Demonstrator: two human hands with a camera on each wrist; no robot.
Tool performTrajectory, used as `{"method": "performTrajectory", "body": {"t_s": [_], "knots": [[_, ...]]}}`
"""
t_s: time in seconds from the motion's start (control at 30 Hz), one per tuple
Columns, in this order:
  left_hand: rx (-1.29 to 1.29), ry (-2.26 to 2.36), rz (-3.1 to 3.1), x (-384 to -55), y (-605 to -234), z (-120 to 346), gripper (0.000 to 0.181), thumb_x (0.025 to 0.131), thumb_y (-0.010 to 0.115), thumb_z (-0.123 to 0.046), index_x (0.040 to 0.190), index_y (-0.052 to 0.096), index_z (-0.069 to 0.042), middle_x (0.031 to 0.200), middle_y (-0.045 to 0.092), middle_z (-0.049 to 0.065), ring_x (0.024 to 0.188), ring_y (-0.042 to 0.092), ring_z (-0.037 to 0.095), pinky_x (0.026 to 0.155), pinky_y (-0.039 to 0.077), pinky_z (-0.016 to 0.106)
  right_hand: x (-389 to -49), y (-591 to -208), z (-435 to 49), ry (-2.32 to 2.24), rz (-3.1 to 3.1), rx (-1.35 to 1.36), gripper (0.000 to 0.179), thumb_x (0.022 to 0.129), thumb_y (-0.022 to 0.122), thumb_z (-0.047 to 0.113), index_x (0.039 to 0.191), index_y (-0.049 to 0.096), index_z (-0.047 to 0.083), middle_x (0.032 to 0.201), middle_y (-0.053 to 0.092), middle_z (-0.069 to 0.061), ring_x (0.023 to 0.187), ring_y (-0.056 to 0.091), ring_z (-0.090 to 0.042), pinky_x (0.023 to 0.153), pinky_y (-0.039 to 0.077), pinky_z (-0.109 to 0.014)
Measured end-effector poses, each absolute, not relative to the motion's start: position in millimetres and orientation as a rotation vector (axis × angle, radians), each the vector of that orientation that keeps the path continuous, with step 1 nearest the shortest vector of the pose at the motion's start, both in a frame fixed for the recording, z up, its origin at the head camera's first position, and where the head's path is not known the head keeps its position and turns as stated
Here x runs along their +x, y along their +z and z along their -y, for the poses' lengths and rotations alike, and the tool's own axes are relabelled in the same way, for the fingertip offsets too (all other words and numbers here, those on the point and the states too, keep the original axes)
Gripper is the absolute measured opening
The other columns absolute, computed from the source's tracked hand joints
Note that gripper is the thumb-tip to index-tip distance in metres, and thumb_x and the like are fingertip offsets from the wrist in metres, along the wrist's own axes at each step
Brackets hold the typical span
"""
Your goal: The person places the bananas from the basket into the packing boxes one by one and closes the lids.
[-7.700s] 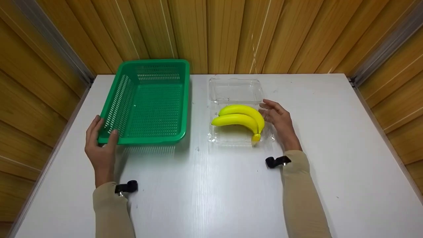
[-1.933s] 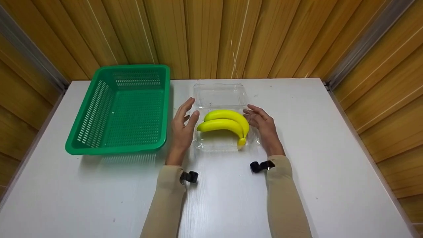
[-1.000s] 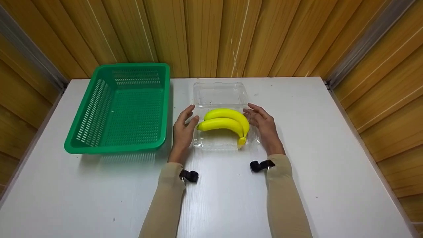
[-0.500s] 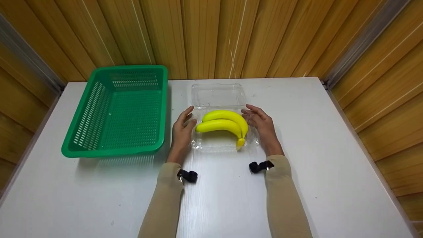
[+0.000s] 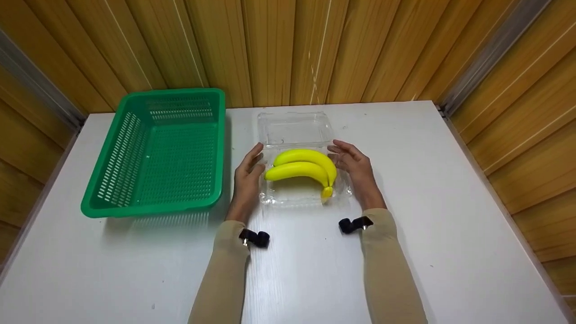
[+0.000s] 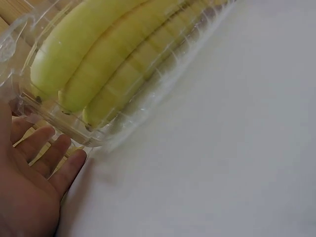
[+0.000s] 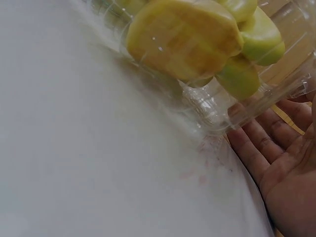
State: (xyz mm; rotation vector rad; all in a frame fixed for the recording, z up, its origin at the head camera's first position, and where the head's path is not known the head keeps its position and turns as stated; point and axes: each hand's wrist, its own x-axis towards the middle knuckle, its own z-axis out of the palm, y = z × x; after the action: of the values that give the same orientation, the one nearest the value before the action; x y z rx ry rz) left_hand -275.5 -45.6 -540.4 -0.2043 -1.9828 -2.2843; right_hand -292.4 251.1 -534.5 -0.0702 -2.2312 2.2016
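A bunch of yellow bananas [image 5: 297, 170] lies in the bottom half of a clear plastic clamshell box [image 5: 292, 198]. Its lid [image 5: 292, 126] is folded back, away from me. My left hand [image 5: 246, 182] touches the box's left side, thumb near the rim. In the left wrist view its extended fingers [image 6: 52, 155] meet the outer end wall below the banana tips. At the right side is my right hand [image 5: 358, 175], with straight fingers [image 7: 259, 140] against the lower corner in the right wrist view. That thumb is hidden there.
To the left of the box stands a green perforated basket [image 5: 219, 153] with nothing in it. Both stand on a white table [image 5: 297, 270]. Wood-panelled walls [image 5: 270, 49] close off the back and sides.
My left hand has left the basket's front left corner and come to the box's left side. My right hand has stayed at its right side. The head view has shifted slightly.
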Motion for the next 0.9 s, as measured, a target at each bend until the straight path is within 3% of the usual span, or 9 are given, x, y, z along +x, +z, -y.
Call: {"method": "performTrajectory", "body": {"t_s": [0.3, 0.53, 0.77, 0.9], "knots": [[-0.23, -2.283, 1.936, -275.3, -541.4, 43.9, 0.055, 0.104, 0.044, 0.007, 0.159, 0.045, 0.0, 0.166, 0.041, 0.014, 0.15, 0.04, 0.033, 0.122, 0.036, 0.044, -291.0, -531.3, -250.2, 2.24, 2.193, -0.07, 0.046, 0.107, 0.058, 0.012, 0.153, 0.057, 0.01, 0.147, 0.062, -0.004, 0.131, 0.062, -0.024, 0.107, 0.05, -0.038], [-0.246, -2.289, 1.918, -275.3, -542.2, 45.4, 0.055, 0.105, 0.045, 0.007, 0.159, 0.046, -0.001, 0.166, 0.042, 0.01, 0.15, 0.039, 0.036, 0.121, 0.037, 0.043, -291.2, -531.9, -249.4, 2.251, 2.176, -0.061, 0.048, 0.106, 0.058, 0.013, 0.154, 0.057, 0.014, 0.149, 0.061, 0.0, 0.132, 0.061, -0.022, 0.109, 0.049, -0.04], [-0.235, -2.278, 1.94, -274.1, -541.0, 46.2, 0.054, 0.106, 0.045, 0.006, 0.158, 0.049, -0.009, 0.165, 0.044, 0.0, 0.15, 0.041, 0.029, 0.121, 0.037, 0.04, -290.8, -532.5, -250.3, 2.271, 2.151, -0.054, 0.051, 0.104, 0.059, 0.011, 0.155, 0.056, 0.013, 0.15, 0.061, 0.001, 0.133, 0.061, -0.022, 0.112, 0.047, -0.043], [-0.247, -2.275, 1.933, -273.9, -542.7, 46.5, 0.055, 0.106, 0.046, 0.006, 0.159, 0.048, -0.009, 0.165, 0.044, 0.001, 0.15, 0.041, 0.032, 0.121, 0.037, 0.042, -289.4, -533.1, -251.0, 2.292, 2.133, -0.053, 0.05, 0.104, 0.059, 0.011, 0.154, 0.057, 0.015, 0.15, 0.061, 0.002, 0.133, 0.061, -0.022, 0.112, 0.047, -0.042]]}}
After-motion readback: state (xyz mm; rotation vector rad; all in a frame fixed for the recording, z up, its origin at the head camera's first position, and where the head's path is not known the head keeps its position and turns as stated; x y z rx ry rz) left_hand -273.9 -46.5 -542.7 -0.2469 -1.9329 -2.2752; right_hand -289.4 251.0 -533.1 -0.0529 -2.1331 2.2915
